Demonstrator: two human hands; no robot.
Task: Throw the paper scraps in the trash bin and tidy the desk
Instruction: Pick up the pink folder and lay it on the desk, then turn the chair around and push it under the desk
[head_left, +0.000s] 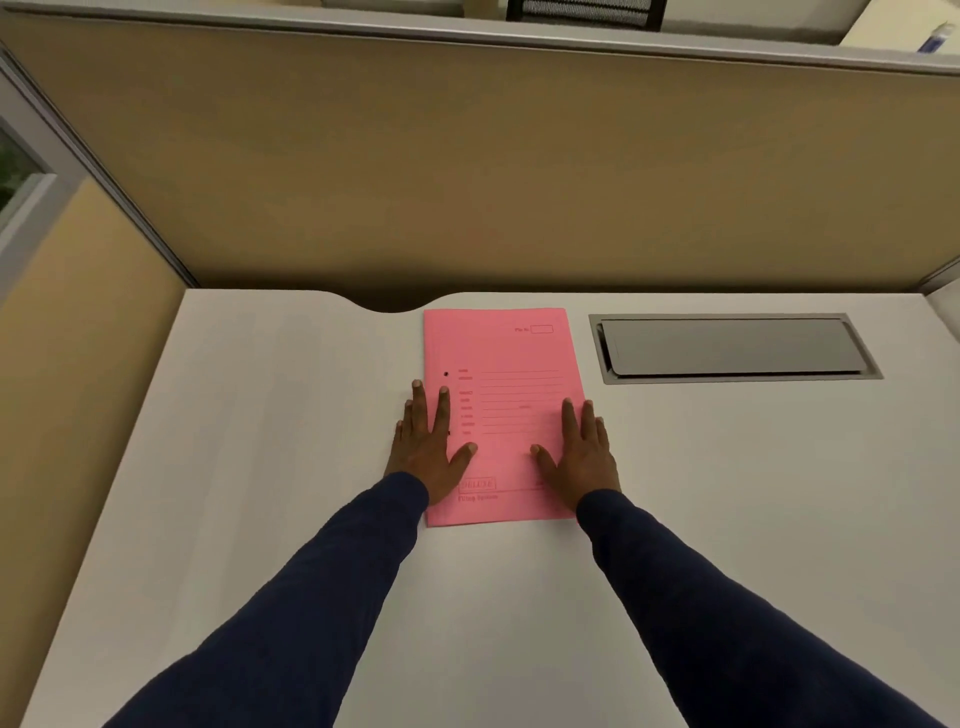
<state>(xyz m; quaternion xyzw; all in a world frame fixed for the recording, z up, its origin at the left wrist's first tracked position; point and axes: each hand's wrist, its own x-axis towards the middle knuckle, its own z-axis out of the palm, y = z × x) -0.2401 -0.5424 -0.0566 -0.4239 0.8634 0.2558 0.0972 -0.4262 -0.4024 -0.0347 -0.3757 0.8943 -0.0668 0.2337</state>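
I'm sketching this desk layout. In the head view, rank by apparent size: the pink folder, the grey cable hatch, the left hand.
1. pink folder
2. grey cable hatch, close behind the folder and farther back, so unsure
3. left hand, clearly smallest

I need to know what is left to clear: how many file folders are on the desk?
1. A pink folder lies flat on the white desk, left of the metal cable hatch, under the left hand and right hand. None looks hidden.
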